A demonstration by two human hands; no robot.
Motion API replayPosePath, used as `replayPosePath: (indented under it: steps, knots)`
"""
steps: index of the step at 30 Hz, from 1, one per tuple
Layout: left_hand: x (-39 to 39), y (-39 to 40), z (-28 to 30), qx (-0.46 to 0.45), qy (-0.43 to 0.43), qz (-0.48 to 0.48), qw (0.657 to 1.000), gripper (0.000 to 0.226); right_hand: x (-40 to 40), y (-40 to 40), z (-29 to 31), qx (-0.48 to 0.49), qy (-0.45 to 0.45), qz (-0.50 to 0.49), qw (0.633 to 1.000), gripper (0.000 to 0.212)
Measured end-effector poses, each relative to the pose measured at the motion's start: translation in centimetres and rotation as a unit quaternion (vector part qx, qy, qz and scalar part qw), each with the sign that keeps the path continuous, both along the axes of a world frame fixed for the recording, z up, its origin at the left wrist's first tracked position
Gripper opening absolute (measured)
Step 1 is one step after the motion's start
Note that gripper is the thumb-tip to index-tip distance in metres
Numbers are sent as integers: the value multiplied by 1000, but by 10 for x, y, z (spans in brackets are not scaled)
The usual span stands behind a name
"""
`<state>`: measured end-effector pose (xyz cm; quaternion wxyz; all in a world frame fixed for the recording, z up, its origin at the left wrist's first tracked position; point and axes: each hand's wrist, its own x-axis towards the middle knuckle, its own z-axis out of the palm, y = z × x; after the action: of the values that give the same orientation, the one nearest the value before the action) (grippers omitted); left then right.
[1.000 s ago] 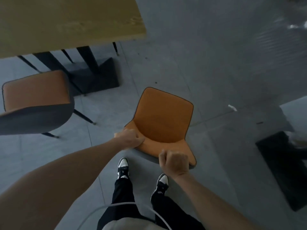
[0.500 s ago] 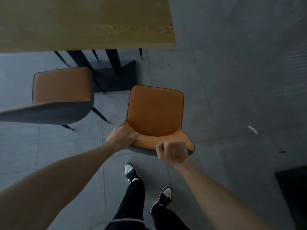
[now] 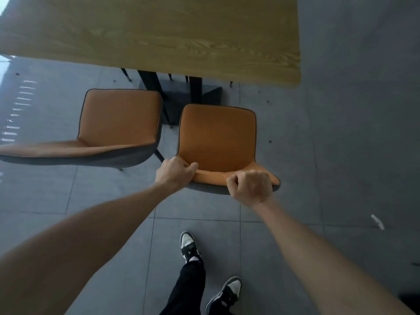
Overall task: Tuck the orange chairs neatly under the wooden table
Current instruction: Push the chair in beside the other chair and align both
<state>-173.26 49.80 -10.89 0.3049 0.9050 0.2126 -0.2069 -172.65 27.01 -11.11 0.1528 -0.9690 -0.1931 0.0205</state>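
- View from above, looking down past two bare forearms to a grey tiled floor (image 3: 341, 155).
- A wooden worktop (image 3: 159, 35) fills the top of the view, its right end and near edge in sight, with black legs and a dark base (image 3: 181, 96) showing beneath it.
- An orange chair (image 3: 218, 142) with dark edging stands on the floor just in front of the worktop's near edge, its seat facing the table and not under it.
- The left hand (image 3: 175, 172) grips the left end of this chair's backrest top, fingers (image 3: 193, 165) curled and clamped over the edge.
- The right hand (image 3: 251, 186) grips the right end of the same backrest, closed in a fist around the rim.
- A second orange chair (image 3: 120, 123) with a grey outer shell sits just to the left, close beside the held one, also short of the worktop's edge.
- Two feet in black-and-white sneakers (image 3: 188, 246) and black trousers stand behind the held chair.
- A small white scrap (image 3: 377, 221) lies on the floor to the right.
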Motion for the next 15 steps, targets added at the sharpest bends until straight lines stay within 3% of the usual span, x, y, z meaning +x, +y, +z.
replayPosePath:
  steps: [10,15]
  knots:
    - [63,20,-4,-11,-33,27,999,47,63,20,-10,-25,-34,-17,999,43]
    - [86,17,-7,34,-32,6,999,48,79,19,-9,-23,-33,-19,999,42]
